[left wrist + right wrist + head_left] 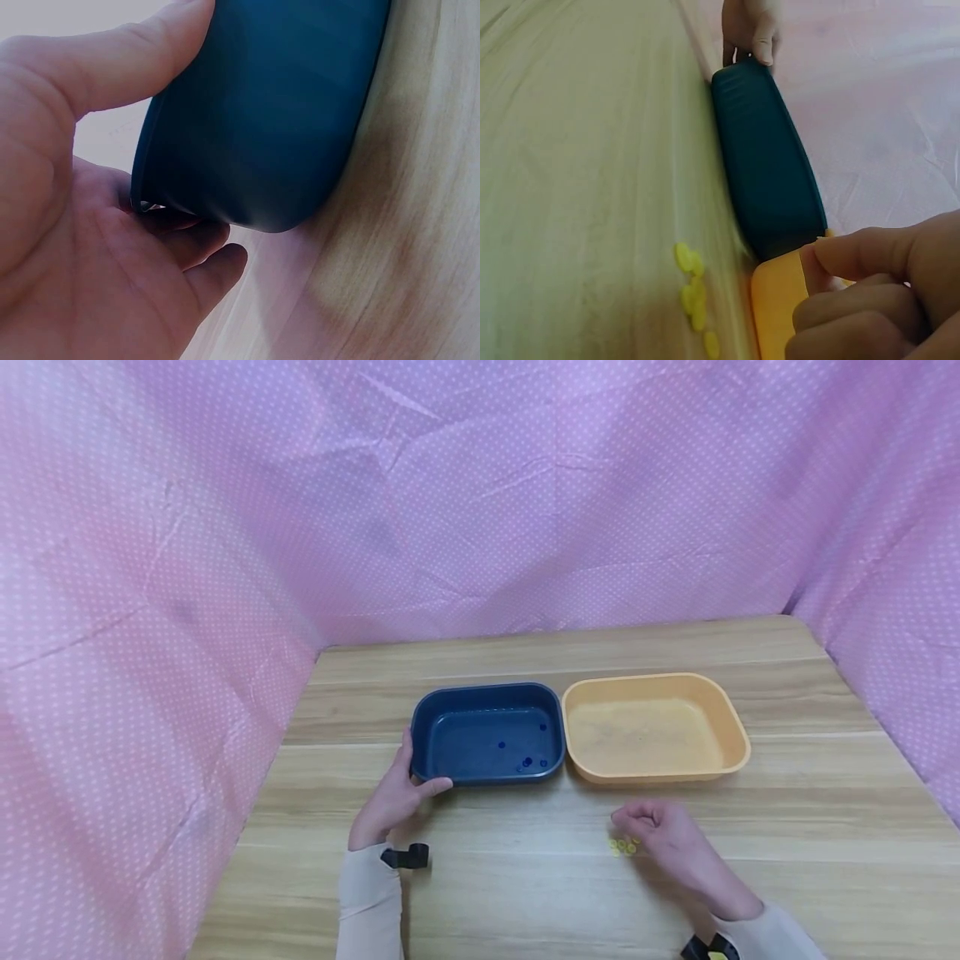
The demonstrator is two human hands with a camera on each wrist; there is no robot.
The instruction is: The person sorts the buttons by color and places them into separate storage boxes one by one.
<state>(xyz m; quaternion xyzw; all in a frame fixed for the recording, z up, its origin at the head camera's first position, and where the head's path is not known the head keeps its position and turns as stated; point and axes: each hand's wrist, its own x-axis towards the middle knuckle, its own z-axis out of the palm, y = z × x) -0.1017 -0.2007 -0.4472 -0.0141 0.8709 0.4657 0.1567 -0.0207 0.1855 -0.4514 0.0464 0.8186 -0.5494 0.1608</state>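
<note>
My left hand (393,793) grips the near left corner of a dark blue tub (480,777), thumb along the front and fingers bent round the left side. Several small dark blue buttons (528,762) lie on its floor, mostly at the right. Over the table, my right hand (667,843) has thumb and index fingertips together, pinching what seems to be a small yellow button, nearly all hidden by the fingertips. Just under this hand lies a loose cluster of small yellow buttons (692,291). Behind it stands a pale orange tub (652,776), with no buttons visible inside.
Both tubs stand side by side, rims about touching, on a wood-grain table (510,893). A pink dotted cloth (480,527) hangs behind the table and along both sides. Each wrist wears a black strap (405,857).
</note>
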